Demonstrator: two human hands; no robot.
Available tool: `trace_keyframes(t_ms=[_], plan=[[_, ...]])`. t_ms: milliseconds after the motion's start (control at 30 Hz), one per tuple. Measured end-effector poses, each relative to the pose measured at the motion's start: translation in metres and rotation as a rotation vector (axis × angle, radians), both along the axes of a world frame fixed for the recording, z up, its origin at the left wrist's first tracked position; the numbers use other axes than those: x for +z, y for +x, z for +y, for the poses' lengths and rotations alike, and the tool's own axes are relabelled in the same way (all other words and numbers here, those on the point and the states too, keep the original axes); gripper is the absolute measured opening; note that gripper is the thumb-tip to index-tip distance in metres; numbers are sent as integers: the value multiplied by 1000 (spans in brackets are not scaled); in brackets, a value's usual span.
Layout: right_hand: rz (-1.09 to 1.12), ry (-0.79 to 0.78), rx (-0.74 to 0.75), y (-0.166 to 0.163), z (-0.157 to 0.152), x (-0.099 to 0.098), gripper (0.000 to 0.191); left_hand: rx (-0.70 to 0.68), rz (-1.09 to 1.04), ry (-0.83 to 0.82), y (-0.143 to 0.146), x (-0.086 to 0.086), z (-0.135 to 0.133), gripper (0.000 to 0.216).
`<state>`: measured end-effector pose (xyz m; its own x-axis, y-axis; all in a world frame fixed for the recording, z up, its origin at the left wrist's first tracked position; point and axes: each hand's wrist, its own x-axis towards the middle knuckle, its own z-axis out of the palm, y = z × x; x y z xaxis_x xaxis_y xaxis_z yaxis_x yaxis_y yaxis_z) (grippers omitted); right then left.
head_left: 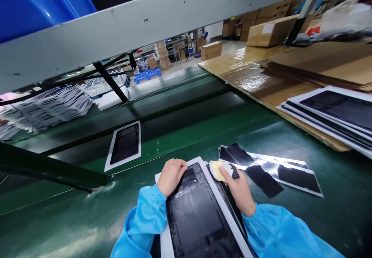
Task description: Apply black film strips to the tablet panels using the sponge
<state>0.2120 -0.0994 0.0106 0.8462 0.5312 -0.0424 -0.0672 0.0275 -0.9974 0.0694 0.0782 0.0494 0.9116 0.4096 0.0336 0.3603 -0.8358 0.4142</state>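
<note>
In front of me lies a black tablet-like panel (200, 211) with a white border, on top of at least one more panel. My left hand (173, 176) rests on its upper left corner, fingers curled and pressed together; what is under the fingertips is hidden. In my right hand (240, 190) is a rounded pale yellow and white pad (217, 171), with a small black piece by the fingers. This hand hovers at the panel's upper right edge. Beside it are black film strips (266, 181) and a shiny clear sheet (270, 165).
Another white-bordered panel (124, 145) lies on the green conveyor table (174, 134) ahead. On the right, stacked panels (343, 107) rest on cardboard (247, 76). A grey beam (162, 21) crosses overhead, and a dark green post (52, 169) slants in from the left.
</note>
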Motion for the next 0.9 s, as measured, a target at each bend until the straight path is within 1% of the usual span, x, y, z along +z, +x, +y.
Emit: trace_keyframes(t_ms=[133, 200, 267, 300, 367, 433, 533, 633, 700, 733, 833, 900], plan=[[-3, 19, 22, 1, -4, -1, 47, 23, -73, 2, -2, 11, -4, 12], [-18, 35, 63, 2, -6, 2, 43, 37, -114, -23, -6, 18, -7, 14], [-4, 92, 132, 2, -9, 7, 39, 30, -168, -49, -9, 25, -10, 16], [36, 142, 188, 3, -10, 11, 38, 23, -198, -58, -11, 28, -11, 17], [182, 254, 339, 4, -14, 19, 36, 14, -255, -67, -13, 33, -13, 18], [332, 304, 514, 5, -18, 28, 33, 8, -292, -74, -14, 36, -15, 20], [395, 243, 734, 6, -24, 36, 30, -8, -312, -77, -15, 38, -16, 21], [350, 187, 893, 1, -26, 39, 31, -2, -305, -72, -14, 36, -18, 20], [275, 144, 910, -5, -24, 40, 32, 27, -288, -69, -12, 32, -19, 19], [223, 111, 879, -8, -23, 41, 32, 39, -274, -69, -10, 30, -20, 19], [83, 7, 717, -17, -22, 44, 33, 86, -301, -29, -7, 29, -22, 19], [44, -34, 640, -22, -22, 45, 35, 125, -404, -8, -9, 37, -24, 22]])
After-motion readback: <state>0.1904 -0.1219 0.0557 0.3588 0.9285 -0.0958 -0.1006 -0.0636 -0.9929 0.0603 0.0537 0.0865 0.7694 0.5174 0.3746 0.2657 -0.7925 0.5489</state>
